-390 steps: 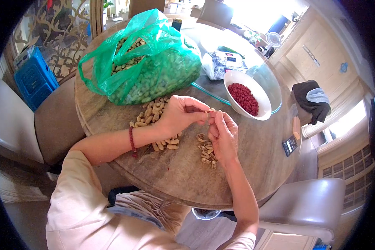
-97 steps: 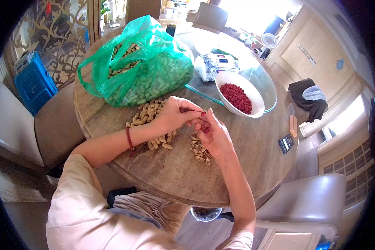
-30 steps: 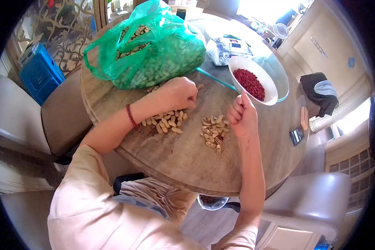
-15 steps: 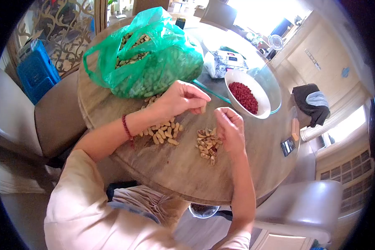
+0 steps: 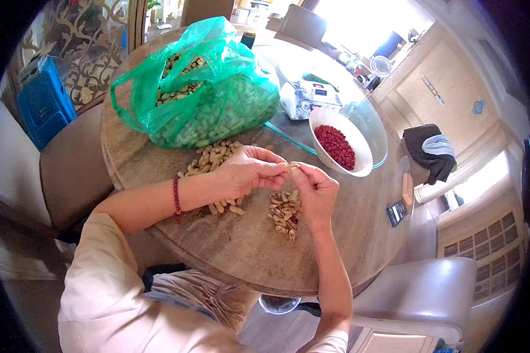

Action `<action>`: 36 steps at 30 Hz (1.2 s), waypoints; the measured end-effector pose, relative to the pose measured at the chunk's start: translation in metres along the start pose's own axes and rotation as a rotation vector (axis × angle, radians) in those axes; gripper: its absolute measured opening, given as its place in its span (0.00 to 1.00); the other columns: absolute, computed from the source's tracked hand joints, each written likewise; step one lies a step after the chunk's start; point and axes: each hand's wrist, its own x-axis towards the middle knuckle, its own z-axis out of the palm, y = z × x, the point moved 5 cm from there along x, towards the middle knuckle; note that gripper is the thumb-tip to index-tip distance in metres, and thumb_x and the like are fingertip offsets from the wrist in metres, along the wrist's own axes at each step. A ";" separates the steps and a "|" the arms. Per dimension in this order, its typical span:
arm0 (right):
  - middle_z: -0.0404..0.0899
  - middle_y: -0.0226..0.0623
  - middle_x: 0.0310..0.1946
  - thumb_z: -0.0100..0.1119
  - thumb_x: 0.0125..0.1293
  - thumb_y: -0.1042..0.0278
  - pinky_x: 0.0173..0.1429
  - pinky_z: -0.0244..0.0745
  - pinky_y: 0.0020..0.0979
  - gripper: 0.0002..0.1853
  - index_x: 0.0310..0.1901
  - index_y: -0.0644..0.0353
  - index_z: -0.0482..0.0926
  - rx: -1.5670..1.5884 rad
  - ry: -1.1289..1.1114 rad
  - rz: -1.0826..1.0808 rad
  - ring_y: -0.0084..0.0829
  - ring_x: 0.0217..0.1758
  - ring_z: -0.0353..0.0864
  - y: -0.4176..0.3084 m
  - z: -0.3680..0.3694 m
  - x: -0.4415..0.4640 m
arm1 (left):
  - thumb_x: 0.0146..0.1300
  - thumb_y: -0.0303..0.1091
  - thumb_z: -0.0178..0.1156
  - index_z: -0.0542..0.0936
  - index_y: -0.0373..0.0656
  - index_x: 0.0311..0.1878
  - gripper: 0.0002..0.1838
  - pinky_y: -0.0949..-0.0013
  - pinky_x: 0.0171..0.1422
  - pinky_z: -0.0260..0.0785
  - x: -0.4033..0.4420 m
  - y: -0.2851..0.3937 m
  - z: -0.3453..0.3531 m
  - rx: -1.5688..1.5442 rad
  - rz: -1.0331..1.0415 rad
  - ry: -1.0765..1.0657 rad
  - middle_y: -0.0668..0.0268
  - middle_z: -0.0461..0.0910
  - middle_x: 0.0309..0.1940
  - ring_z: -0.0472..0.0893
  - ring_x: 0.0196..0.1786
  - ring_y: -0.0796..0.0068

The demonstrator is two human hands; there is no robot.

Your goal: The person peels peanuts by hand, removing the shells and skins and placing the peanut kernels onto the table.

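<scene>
The left hand (image 5: 247,173) and the right hand (image 5: 316,191) meet above the round table (image 5: 253,259), inward of its near edge. Thumb and forefinger of each hand are pinched together on one peanut (image 5: 293,167), positioned between the two sets of fingertips; the fingers partly cover it. A red beaded bracelet (image 5: 176,197) encircles the left wrist.

A pile of unshelled peanuts (image 5: 209,157) lies on the table beneath and beyond the left forearm. A smaller heap of peanut shells (image 5: 284,213) lies just beside the right hand, on its left side. Toward the table's left edge, a green plastic bag (image 5: 229,112) stands with its mouth partly open; more peanuts are visible inside.

A white bowl (image 5: 359,136) containing red-skinned kernels (image 5: 334,147) sits beyond the right hand, overlapping the near rim of a glass turntable (image 5: 374,120). A packet of wipes (image 5: 312,99) lies just behind the bowl, toward the table's far edge. A smartphone (image 5: 397,213) lies at the table's right edge
</scene>
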 end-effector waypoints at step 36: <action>0.71 0.19 0.20 0.58 0.61 0.69 0.24 0.57 0.18 0.08 0.32 0.66 0.80 -0.056 -0.148 0.148 0.11 0.22 0.62 0.009 -0.003 0.003 | 0.55 0.23 0.62 0.78 0.36 0.39 0.08 0.75 0.34 0.76 0.004 0.016 0.006 0.416 0.264 -0.088 0.63 0.81 0.29 0.80 0.30 0.78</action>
